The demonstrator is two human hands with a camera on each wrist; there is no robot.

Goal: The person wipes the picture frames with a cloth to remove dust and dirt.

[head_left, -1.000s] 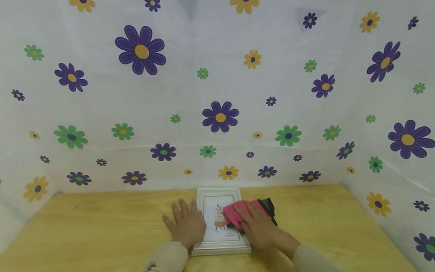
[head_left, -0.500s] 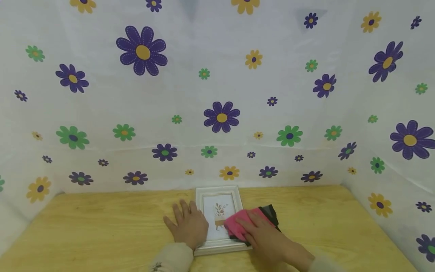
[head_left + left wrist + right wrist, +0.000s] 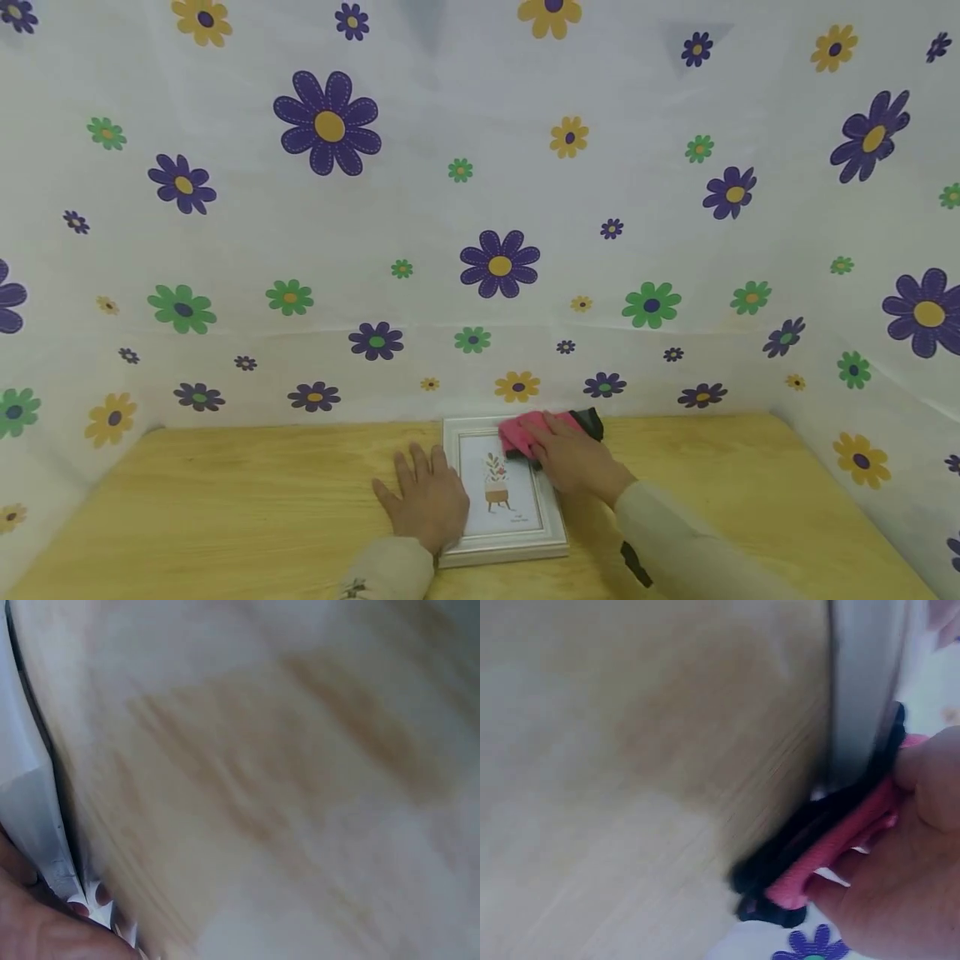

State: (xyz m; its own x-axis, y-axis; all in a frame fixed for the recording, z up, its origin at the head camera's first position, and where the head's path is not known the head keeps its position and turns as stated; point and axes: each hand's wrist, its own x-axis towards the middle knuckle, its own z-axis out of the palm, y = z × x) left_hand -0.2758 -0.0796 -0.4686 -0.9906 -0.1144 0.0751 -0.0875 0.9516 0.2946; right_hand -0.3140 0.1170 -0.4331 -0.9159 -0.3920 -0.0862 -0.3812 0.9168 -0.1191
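Note:
A silver-white picture frame [image 3: 501, 546] lies face up on the wooden table, showing a potted-plant print. My left hand [image 3: 432, 502] rests at its left edge with fingers spread. In the left wrist view, part of that hand [image 3: 45, 930] shows in the bottom corner beside the frame's side [image 3: 30, 772]. My right hand [image 3: 573, 457] holds a pink cloth with black edging [image 3: 517, 435] against the frame's upper right corner. In the right wrist view, the thumb and fingers grip the folded cloth [image 3: 832, 847] beside the frame's side [image 3: 866, 682].
The wooden table [image 3: 262, 500] extends to both sides of the frame. A white flower-printed curtain [image 3: 420, 208] stands behind it and at both sides. A small dark strip [image 3: 636, 564] shows beneath my right sleeve.
My right hand and the cloth have slid from the frame's lower right part up to its upper right corner, uncovering the print. My left hand stays at the left edge. The head view shifts slightly.

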